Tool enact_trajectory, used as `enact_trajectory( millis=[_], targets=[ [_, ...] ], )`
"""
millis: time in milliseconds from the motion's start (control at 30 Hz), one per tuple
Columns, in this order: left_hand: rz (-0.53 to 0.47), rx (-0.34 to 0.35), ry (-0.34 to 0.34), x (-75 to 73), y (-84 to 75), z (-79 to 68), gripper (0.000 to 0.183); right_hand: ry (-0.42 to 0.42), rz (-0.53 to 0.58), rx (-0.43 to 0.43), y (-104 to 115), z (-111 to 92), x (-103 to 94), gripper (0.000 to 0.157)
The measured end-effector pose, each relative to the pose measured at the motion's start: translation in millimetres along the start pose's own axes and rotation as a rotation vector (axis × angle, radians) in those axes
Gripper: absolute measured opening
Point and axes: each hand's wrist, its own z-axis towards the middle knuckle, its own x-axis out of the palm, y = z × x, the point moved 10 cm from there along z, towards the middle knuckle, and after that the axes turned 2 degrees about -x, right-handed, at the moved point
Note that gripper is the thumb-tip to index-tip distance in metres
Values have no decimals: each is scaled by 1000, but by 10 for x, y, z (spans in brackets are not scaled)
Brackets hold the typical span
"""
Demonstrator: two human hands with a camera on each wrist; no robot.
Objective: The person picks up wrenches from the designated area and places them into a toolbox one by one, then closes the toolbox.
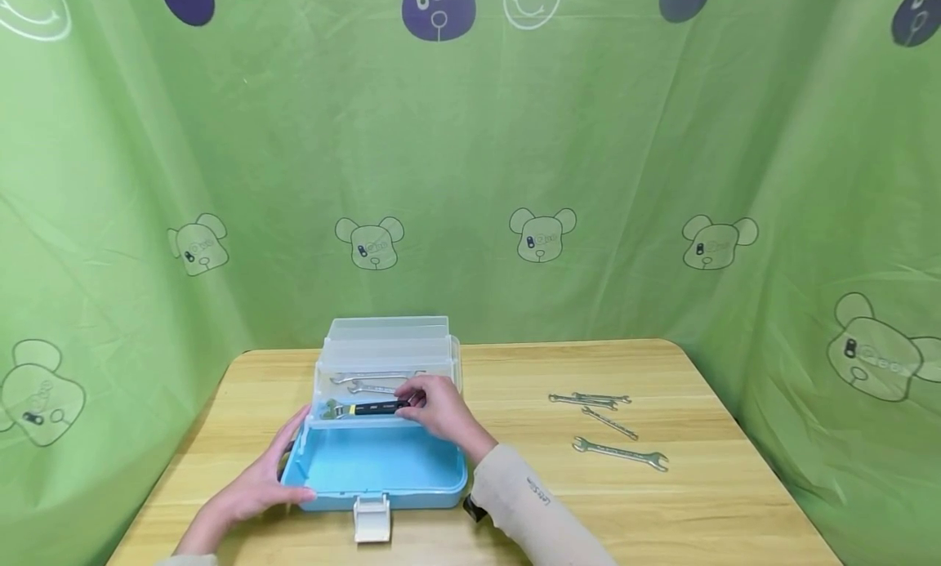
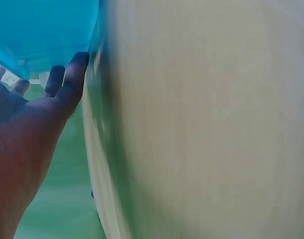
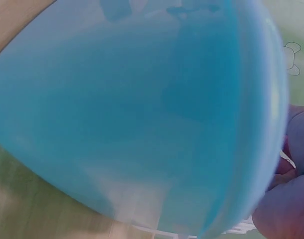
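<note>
A blue toolbox (image 1: 375, 498) with a white latch stands unfolded on the table. My left hand (image 1: 257, 480) holds its left side, the thumb at the front corner and fingers along the side; in the left wrist view, those fingers touch the blue wall. My right hand (image 1: 437, 407) pinches the black handle end of an adjustable wrench (image 1: 371, 408), which lies along the front clear tray (image 1: 356, 424). Behind it, two silver wrenches sit in the tray section, one being an open-end wrench (image 1: 371, 389). The right wrist view mostly shows the toolbox's blue wall (image 3: 132, 99), with my fingers partly hidden beyond its rim.
Several silver wrenches lie loose on the wooden table (image 1: 706, 501) to the right, the largest a double open-end wrench (image 1: 621, 453). Raised clear trays and a clear panel (image 1: 390, 327) stand at the toolbox's back. A green curtain (image 1: 456, 158) surrounds the table.
</note>
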Motion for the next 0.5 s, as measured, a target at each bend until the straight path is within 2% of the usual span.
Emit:
enact_trajectory(
  millis=[267,500],
  targets=[
    [-9,-9,-9,-39,-1,0,132,25,-20,18,-5,41,24,23],
    [-37,-30,3,-5,72,21,133,43,-72,-6,11,-1,36,22]
  ],
)
